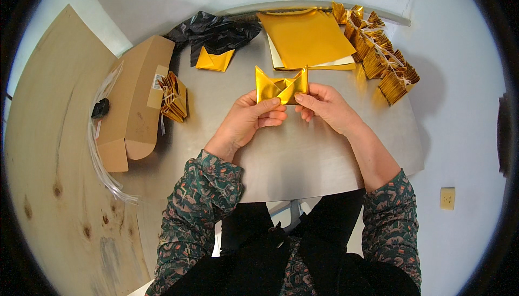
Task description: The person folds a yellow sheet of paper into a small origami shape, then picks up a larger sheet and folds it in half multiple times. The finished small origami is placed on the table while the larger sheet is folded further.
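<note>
A folded gold paper ingot (282, 86) with two pointed upper corners is held up over the middle of the table. My left hand (251, 116) pinches its lower left part, the thumb lying across the front. At the lower right, my right hand (327, 106) grips it between thumb and fingers. Beyond my left hand lies another gold folded paper piece (214, 60) of similar shape. A stack of gold paper sheets (308, 37), pale on the underside, rests just past the held piece.
Tied bundles of folded gold paper (381, 58) line the far right edge. On the left stand a cardboard box (132, 96), another gold bundle (174, 98) and white plastic ties (97, 150). A crumpled black plastic bag (216, 32) sits at the back of the metal table (303, 155).
</note>
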{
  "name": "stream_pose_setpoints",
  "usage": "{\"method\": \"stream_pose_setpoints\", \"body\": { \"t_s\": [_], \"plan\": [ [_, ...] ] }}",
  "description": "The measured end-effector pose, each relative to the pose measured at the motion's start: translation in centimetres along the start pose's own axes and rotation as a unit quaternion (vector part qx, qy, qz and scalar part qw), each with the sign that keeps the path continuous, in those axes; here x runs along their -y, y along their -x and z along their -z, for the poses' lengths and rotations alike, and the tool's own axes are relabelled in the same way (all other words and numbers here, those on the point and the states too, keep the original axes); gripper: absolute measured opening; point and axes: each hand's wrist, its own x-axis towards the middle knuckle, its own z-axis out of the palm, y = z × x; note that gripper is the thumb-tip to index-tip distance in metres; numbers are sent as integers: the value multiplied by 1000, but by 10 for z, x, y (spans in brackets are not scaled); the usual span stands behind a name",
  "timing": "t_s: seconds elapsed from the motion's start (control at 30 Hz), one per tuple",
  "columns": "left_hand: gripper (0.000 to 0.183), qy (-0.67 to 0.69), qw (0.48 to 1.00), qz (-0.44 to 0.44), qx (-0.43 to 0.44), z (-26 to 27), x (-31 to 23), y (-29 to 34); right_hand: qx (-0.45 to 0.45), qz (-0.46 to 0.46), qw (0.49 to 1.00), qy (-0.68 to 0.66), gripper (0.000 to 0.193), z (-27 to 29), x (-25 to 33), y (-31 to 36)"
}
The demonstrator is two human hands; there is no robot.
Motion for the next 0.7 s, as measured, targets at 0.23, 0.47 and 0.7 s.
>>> {"method": "stream_pose_setpoints", "body": {
  "t_s": [0.23,0.47,0.7],
  "plan": [
    [25,-10,998,-39,45,0,4,-1,6,-24,1000,-10,27,7,8,4],
    [27,-2,995,-66,70,-1,6,1,15,-46,998,-35,27,7,17,7],
    [29,0,995,-73,66,2,7,-1,21,-33,999,6,32,5,13,6]
  ]
}}
